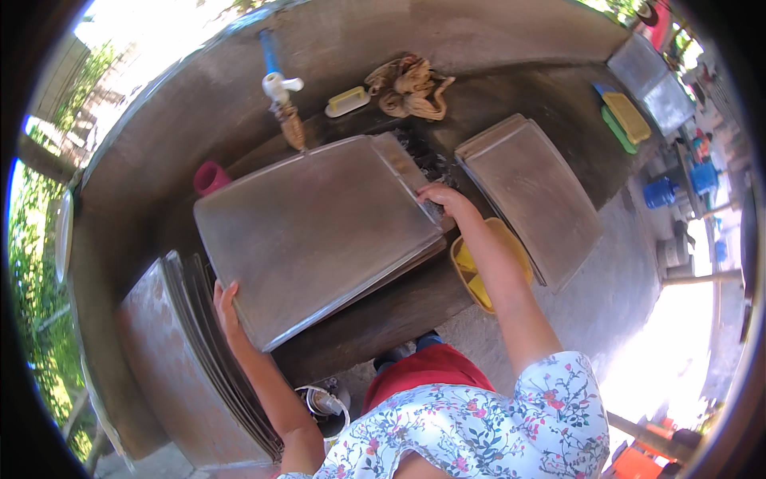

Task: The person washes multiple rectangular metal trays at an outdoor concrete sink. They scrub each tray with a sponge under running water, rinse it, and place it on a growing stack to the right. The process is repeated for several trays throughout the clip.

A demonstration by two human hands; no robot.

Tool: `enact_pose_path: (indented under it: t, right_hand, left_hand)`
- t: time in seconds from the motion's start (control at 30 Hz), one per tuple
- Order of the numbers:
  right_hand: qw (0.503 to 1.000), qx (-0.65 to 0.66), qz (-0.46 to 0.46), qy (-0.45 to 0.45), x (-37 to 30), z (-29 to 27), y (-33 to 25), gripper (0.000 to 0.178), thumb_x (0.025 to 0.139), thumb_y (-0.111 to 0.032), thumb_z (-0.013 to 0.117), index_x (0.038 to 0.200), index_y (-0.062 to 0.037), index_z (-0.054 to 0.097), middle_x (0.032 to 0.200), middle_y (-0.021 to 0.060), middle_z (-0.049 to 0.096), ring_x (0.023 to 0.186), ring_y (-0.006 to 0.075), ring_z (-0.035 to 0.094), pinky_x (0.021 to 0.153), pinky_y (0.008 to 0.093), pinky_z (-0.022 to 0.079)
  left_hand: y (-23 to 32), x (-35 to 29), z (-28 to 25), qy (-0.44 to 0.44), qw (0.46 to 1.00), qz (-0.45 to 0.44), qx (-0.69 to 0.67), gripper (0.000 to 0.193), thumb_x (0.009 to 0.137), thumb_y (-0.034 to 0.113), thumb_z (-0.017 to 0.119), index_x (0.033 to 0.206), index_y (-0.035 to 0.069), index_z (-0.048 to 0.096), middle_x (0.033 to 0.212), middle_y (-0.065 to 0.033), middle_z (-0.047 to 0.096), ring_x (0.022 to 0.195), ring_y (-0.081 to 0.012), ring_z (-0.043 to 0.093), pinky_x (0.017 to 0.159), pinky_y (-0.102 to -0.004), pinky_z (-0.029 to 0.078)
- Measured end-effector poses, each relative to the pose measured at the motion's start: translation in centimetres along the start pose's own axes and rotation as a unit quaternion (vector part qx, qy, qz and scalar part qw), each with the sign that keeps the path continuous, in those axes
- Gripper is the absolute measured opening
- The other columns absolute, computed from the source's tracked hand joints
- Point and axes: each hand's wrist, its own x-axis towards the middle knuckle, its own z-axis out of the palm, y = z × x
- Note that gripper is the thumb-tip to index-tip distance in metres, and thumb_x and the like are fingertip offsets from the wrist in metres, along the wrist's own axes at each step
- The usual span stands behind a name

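A large grey metal baking tray (311, 231) lies tilted on a stack of similar sheets in front of me. My left hand (228, 310) grips its near left edge, with the thumb on top. At its right edge my right hand (444, 199) presses down with bent fingers on a small dark grey scouring pad (433, 210), which they partly hide. Just below my right forearm sits a yellow tub (511, 239) with yellow pieces inside. A pipe tap (281, 86) with a cloth-wrapped spout hangs over the tray's far edge.
Several metal sheets (171, 351) stand leaning at the left. Another stack of trays (535, 191) lies at the right. Along the back wall are a crumpled brown cloth (413, 86), a yellow-and-white brush (348, 101) and a pink cup (211, 178). A bucket (327, 403) stands below.
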Motion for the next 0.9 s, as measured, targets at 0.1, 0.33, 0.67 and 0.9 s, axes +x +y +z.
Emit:
enact_pose_path:
  t: [0.1,0.33,0.67,0.9]
  right_hand:
    - [0.988,-0.121,-0.068,0.073,-4.0,-1.9,-1.8,0.04,0.064,-0.013,0.072,0.103,-0.0067,0.066,0.098,0.0127,0.066,0.09,0.0263,0.062,0.077,0.0372,0.049]
    - [0.891,-0.181,-0.089,0.406,-13.4,-10.7,-1.6,0.032,0.066,-0.014,0.066,0.098,-0.0114,0.068,0.095,0.0158,0.067,0.093,0.0318,0.064,0.08,0.0377,0.049]
    - [0.784,0.105,-0.002,0.612,-22.5,-23.1,19.9,0.029,0.063,-0.003,0.064,0.092,0.0014,0.068,0.079,0.0126,0.067,0.071,0.0219,0.062,0.067,0.0345,0.048]
    - [0.659,0.08,0.088,0.742,-21.5,-20.4,33.6,0.029,0.064,-0.004,0.062,0.092,0.0021,0.067,0.082,0.0171,0.066,0.078,0.0251,0.063,0.071,0.0355,0.049]
  left_hand:
    - [-2.3,0.5,0.3,-0.022,0.998,-0.016,-0.048,0.032,0.078,0.014,0.06,0.107,0.004,0.052,0.095,-0.0086,0.061,0.077,-0.018,0.06,0.067,-0.029,0.05]
    - [-9.8,7.2,8.2,-0.084,0.991,0.013,0.104,0.034,0.08,0.02,0.064,0.109,0.006,0.055,0.1,-0.0067,0.06,0.094,-0.0164,0.056,0.082,-0.0268,0.044]
    - [-18.6,14.4,40.3,-0.332,0.886,0.064,0.318,0.046,0.08,0.01,0.065,0.124,0.003,0.052,0.109,-0.0162,0.061,0.099,-0.024,0.06,0.083,-0.0329,0.046]
    - [-24.0,10.9,54.1,-0.418,0.711,0.155,0.544,0.084,0.072,0.044,0.07,0.137,0.002,0.036,0.141,-0.0219,0.036,0.128,-0.0341,0.039,0.105,-0.0411,0.034]
